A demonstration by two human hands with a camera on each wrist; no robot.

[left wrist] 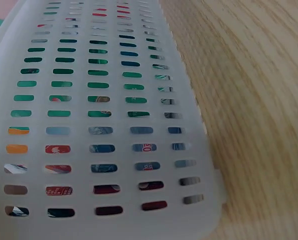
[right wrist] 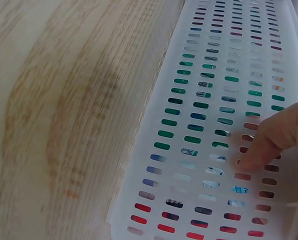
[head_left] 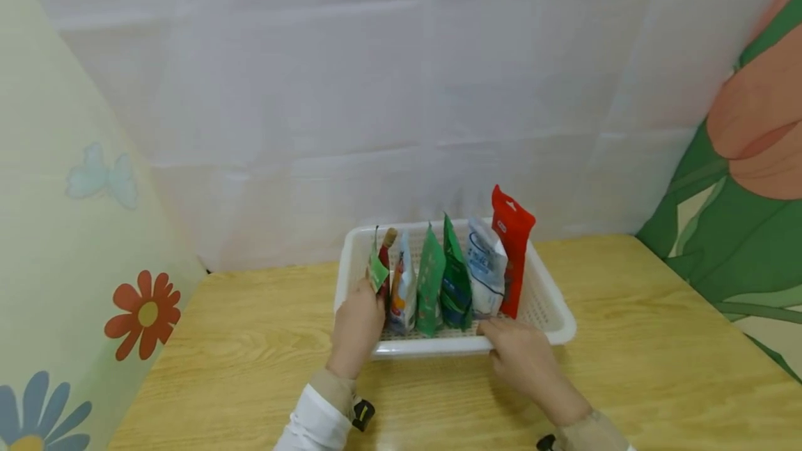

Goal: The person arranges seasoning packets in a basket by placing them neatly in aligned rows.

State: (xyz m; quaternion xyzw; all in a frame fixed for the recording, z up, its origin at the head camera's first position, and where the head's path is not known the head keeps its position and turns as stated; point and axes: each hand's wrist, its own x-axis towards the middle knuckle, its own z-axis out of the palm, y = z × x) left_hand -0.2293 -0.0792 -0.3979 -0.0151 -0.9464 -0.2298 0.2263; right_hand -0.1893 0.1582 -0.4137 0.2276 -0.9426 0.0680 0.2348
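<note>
A white perforated plastic basket (head_left: 432,346) stands on the wooden table. My left hand (head_left: 358,322) reaches over its front left corner to the leftmost green packet (head_left: 379,271) and a dark red item (head_left: 386,256) with a brown top. Its fingertips are hidden among them, and the left wrist view shows only the basket wall (left wrist: 124,227). My right hand (head_left: 520,353) holds the front rim, right of centre. In the right wrist view, the thumb (right wrist: 269,142) presses the outside of the wall; the other fingers reach inside.
Upright in the basket, left to right, are a white-and-orange packet (head_left: 403,291), a light green one (head_left: 430,287), a dark green one (head_left: 456,284), a white-and-blue one (head_left: 486,266) and a tall red one (head_left: 515,249). A white sheet (head_left: 376,89) hangs behind the table (head_left: 250,339).
</note>
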